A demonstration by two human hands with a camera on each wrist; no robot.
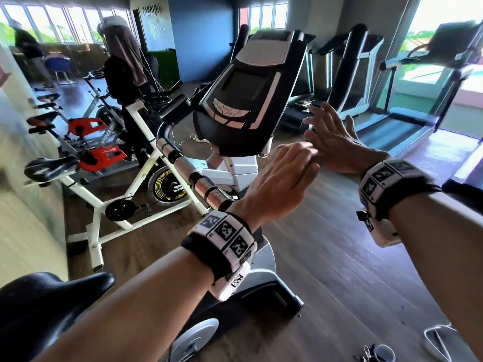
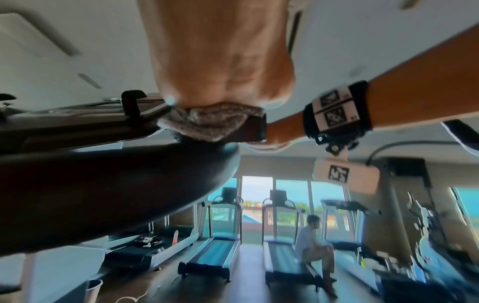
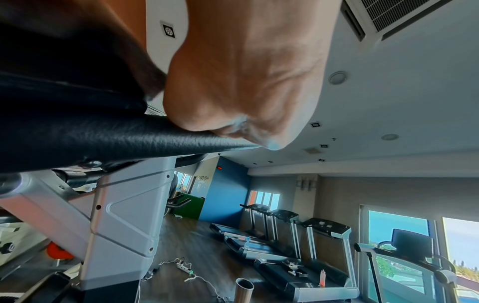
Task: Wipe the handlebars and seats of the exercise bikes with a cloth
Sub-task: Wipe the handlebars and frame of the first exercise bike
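I stand at an exercise bike with a black console [image 1: 248, 100], a chrome-banded left handlebar [image 1: 183, 163] and a black seat [image 1: 39, 309] at the lower left. My left hand [image 1: 287, 171] is just right of the console's lower edge. In the left wrist view the same hand [image 2: 223, 61] grips a grey-brown cloth [image 2: 207, 125] and presses it on the black right handlebar [image 2: 103, 184]. My right hand [image 1: 332, 137] lies just beyond it with straight fingers. Its palm [image 3: 246, 82] rests on the textured black bar [image 3: 116, 139]. The head view hides the cloth.
White and red spin bikes [image 1: 104, 178] stand to the left, with a person [image 1: 125, 69] behind them. Treadmills [image 1: 392, 126] line the right side by the windows; someone sits on one [image 2: 311, 242]. A power strip with a cable [image 3: 184, 268] lies on the wooden floor.
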